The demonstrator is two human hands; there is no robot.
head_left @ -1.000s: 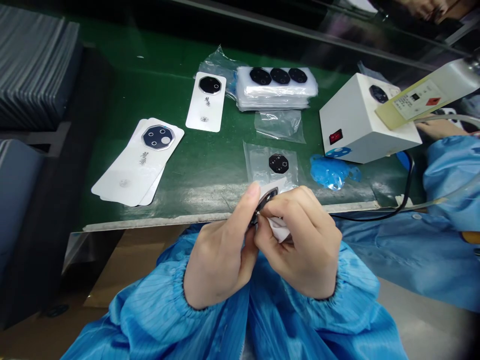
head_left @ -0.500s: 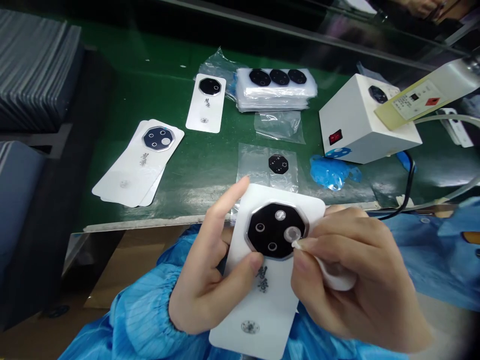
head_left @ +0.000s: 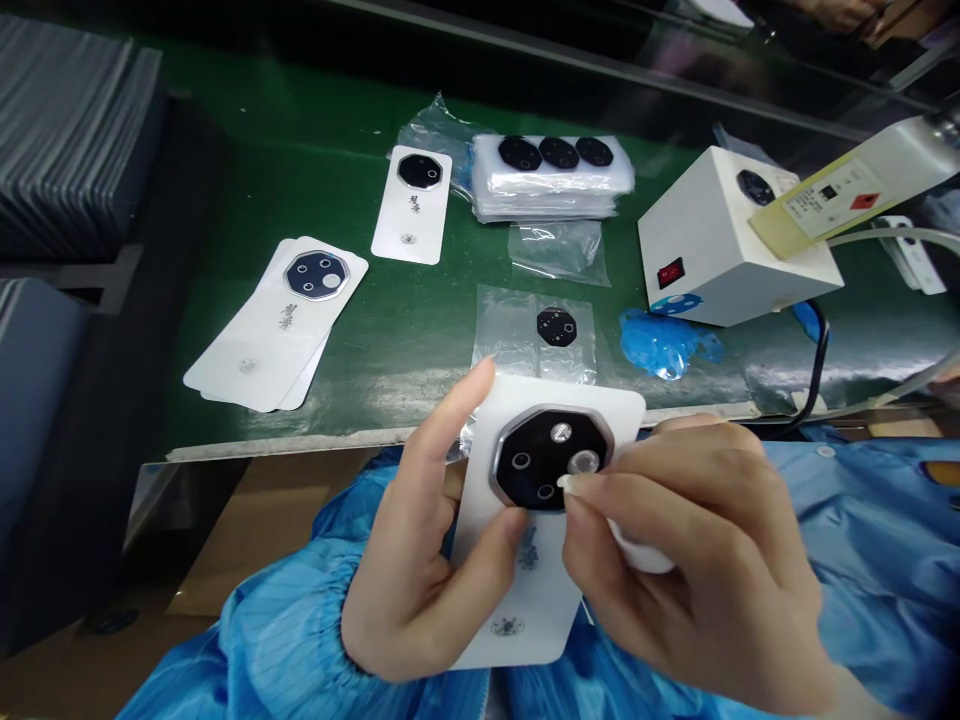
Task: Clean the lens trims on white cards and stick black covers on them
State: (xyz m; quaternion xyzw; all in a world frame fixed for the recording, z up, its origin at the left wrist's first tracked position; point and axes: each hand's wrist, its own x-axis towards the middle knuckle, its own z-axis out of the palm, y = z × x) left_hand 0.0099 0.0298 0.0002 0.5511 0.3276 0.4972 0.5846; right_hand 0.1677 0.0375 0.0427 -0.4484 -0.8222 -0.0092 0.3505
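My left hand (head_left: 435,560) grips a white phone back cover (head_left: 517,630) by its left edge, thumb on its face below the camera panel. The black octagonal camera panel (head_left: 536,465) has a silver rim and several round lens rings. Between thumb and forefinger, my right hand (head_left: 697,560) pinches a white wiping cloth (head_left: 637,552), its small pointed tip over the lower part of the panel. Whether the tip touches the surface I cannot tell. The right fingers hide the panel's right side. Just beyond the cover lies a clear plastic film (head_left: 504,320) carrying a black octagonal piece (head_left: 556,327).
Two overlapping white covers (head_left: 262,350) lie left, another cover (head_left: 411,225) farther back. Behind are stacked clear films (head_left: 551,190) with black octagons. To the right stand a white box (head_left: 720,250), a tilted bottle (head_left: 847,195) and crumpled blue film (head_left: 664,342). Grey trays (head_left: 75,140) fill the left.
My right hand has moved left, bringing the cloth's tip from beside the large lens ring toward the lower ring. The cover's lower end has tilted up and away slightly.
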